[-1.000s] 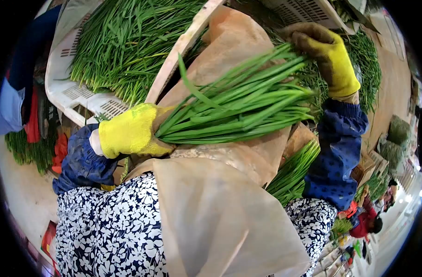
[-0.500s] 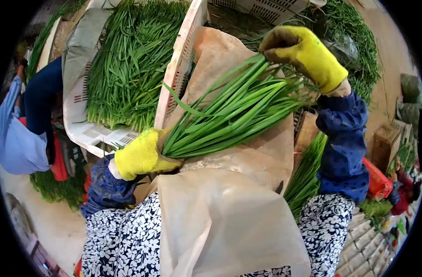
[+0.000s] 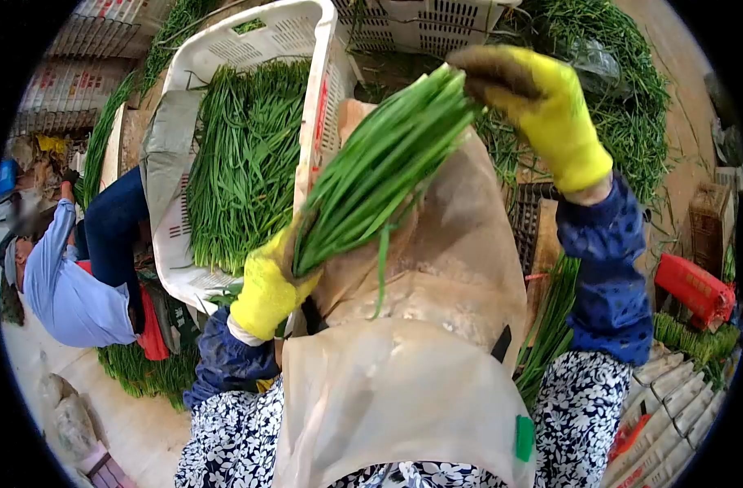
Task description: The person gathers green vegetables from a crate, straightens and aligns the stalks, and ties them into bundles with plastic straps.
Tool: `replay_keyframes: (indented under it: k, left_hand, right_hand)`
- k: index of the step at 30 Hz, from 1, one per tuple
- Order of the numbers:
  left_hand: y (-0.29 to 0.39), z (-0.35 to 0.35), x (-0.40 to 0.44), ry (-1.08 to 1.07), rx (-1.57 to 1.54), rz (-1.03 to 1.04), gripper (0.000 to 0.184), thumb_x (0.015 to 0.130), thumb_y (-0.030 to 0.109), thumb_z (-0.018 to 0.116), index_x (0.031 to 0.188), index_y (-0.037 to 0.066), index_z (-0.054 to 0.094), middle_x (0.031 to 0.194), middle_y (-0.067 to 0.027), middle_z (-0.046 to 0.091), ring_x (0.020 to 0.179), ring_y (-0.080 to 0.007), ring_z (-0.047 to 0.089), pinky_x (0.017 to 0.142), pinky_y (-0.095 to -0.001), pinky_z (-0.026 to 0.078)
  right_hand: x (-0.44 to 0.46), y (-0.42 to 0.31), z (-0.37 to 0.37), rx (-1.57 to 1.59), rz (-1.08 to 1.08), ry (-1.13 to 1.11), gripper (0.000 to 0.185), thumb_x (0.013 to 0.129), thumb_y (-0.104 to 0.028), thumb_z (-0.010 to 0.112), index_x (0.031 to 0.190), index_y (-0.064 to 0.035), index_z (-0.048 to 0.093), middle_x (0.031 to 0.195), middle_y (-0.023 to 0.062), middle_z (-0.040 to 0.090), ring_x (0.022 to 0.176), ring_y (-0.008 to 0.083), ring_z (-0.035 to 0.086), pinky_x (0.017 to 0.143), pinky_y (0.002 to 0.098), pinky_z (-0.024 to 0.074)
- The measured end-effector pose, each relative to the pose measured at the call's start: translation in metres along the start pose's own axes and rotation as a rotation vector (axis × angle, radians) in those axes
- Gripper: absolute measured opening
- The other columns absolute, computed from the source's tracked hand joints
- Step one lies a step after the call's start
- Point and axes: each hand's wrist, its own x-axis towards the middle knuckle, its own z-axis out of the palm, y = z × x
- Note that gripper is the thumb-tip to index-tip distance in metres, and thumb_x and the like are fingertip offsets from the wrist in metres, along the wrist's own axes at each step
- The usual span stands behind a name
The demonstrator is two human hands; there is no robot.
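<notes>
A bunch of long green chives [image 3: 388,171] slants up over my lap, its pale cut ends at the top. My left hand [image 3: 274,276], in a yellow glove with a dark palm, is closed round the bunch's lower, leafy end. At the upper end my right hand [image 3: 534,102], gloved alike, has its fingers curled against the cut ends; its thumb is hidden. A loose leaf dangles below the bunch. Beneath lies a stained beige apron or cloth [image 3: 461,244] spread over my knees.
A white plastic crate [image 3: 319,122] packed with chives [image 3: 249,163] stands left of the bunch. More loose greens [image 3: 616,130] lie at upper right, and chives [image 3: 550,325] beside my right leg. A person in a blue shirt [image 3: 74,285] sits at left. A red box [image 3: 693,285] is at right.
The bunch has tilted more upright, cut ends now at the top and gathered more evenly. My left hand has moved right, while my right hand stays at the upper end. The view has shifted.
</notes>
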Motion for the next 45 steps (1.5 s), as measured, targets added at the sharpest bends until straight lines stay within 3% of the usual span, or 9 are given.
replay_keyframes:
  k: [9, 12, 16, 19, 23, 31, 38, 41, 45]
  left_hand:
    - [0.001, 0.006, -0.004, -0.041, 0.339, 0.016, 0.072, 0.063, 0.014, 0.077, 0.129, 0.004, 0.054, 0.112, -0.0204, 0.059, 0.091, -0.0401, 0.061, 0.075, -0.0456, 0.05]
    - [-0.004, 0.01, -0.008, -0.029, 0.419, 0.111, 0.071, 0.061, 0.012, 0.076, 0.128, 0.008, 0.056, 0.112, -0.0181, 0.058, 0.088, -0.0383, 0.059, 0.072, -0.0458, 0.049]
    - [-0.001, 0.012, -0.006, 0.016, 0.486, 0.171, 0.062, 0.06, 0.009, 0.073, 0.121, 0.015, 0.06, 0.11, -0.0148, 0.058, 0.087, -0.035, 0.058, 0.071, -0.0441, 0.047]
    - [0.003, 0.011, -0.004, 0.006, 0.555, 0.176, 0.057, 0.06, 0.01, 0.072, 0.115, 0.02, 0.064, 0.109, -0.0129, 0.058, 0.087, -0.0319, 0.058, 0.07, -0.0421, 0.047]
    - [-0.002, 0.011, -0.004, 0.05, 0.574, 0.233, 0.048, 0.068, 0.011, 0.067, 0.114, 0.022, 0.065, 0.107, -0.0127, 0.059, 0.085, -0.031, 0.059, 0.069, -0.0407, 0.047]
    - [-0.004, 0.014, 0.001, 0.085, 0.605, 0.28, 0.05, 0.077, 0.024, 0.067, 0.126, 0.029, 0.06, 0.105, -0.0114, 0.058, 0.078, -0.0296, 0.058, 0.064, -0.0403, 0.047]
    - [-0.005, 0.018, 0.006, 0.084, 0.458, 0.228, 0.065, 0.073, 0.04, 0.073, 0.135, 0.032, 0.055, 0.116, -0.0156, 0.058, 0.082, -0.0317, 0.061, 0.069, -0.0395, 0.05]
    - [0.004, 0.017, 0.005, 0.083, 0.457, 0.201, 0.064, 0.074, 0.041, 0.072, 0.136, 0.032, 0.055, 0.113, -0.0158, 0.059, 0.081, -0.0314, 0.062, 0.069, -0.0402, 0.05]
    - [-0.001, 0.021, 0.007, 0.061, 0.451, 0.21, 0.064, 0.074, 0.043, 0.072, 0.135, 0.033, 0.055, 0.113, -0.0157, 0.059, 0.081, -0.0311, 0.062, 0.068, -0.0393, 0.05]
  right_hand:
    - [-0.076, 0.122, -0.094, 0.197, 0.629, 0.784, 0.025, 0.089, -0.015, 0.067, 0.112, -0.0056, 0.07, 0.102, 0.008, 0.071, 0.086, 0.0156, 0.066, 0.075, 0.0269, 0.0511]
    - [-0.114, 0.176, -0.119, -1.037, 1.14, 0.001, 0.069, 0.079, -0.044, 0.074, 0.134, -0.0071, 0.054, 0.126, 0.0201, 0.061, 0.113, 0.0387, 0.06, 0.094, 0.0441, 0.0494]
    - [-0.053, 0.035, -0.034, 0.39, 0.661, 0.2, 0.058, 0.089, -0.027, 0.07, 0.138, -0.003, 0.05, 0.13, 0.0118, 0.057, 0.12, 0.0204, 0.053, 0.099, 0.0304, 0.0426]
    - [-0.041, -0.006, -0.006, 0.348, 0.819, -0.166, 0.032, 0.091, -0.012, 0.063, 0.121, -0.0006, 0.064, 0.111, 0.0069, 0.066, 0.099, 0.0131, 0.061, 0.088, 0.0275, 0.0485]
    - [-0.044, 0.017, -0.009, 0.382, 0.732, 0.072, 0.022, 0.089, -0.011, 0.065, 0.107, 0.0001, 0.069, 0.103, 0.0076, 0.068, 0.09, 0.0155, 0.063, 0.079, 0.028, 0.0506]
    - [-0.026, 0.019, 0.012, -0.489, 0.184, -0.472, 0.027, 0.08, -0.022, 0.069, 0.102, -0.006, 0.068, 0.108, 0.0124, 0.062, 0.104, 0.0338, 0.056, 0.092, 0.0429, 0.0411]
    - [-0.035, 0.057, 0.006, 0.028, 0.575, 0.189, 0.013, 0.091, -0.011, 0.065, 0.098, -0.0002, 0.064, 0.087, 0.0045, 0.068, 0.077, 0.0107, 0.057, 0.068, 0.0256, 0.046]
    - [-0.049, 0.125, -0.052, -1.086, 0.696, 0.033, 0.028, 0.088, -0.017, 0.068, 0.112, -0.0024, 0.065, 0.103, 0.009, 0.067, 0.091, 0.0156, 0.064, 0.078, 0.0309, 0.0512]
    - [-0.019, 0.015, -0.024, -0.06, 0.516, -0.09, 0.042, 0.083, -0.022, 0.072, 0.12, -0.0059, 0.064, 0.118, 0.0155, 0.061, 0.109, 0.0285, 0.06, 0.091, 0.0341, 0.0482]
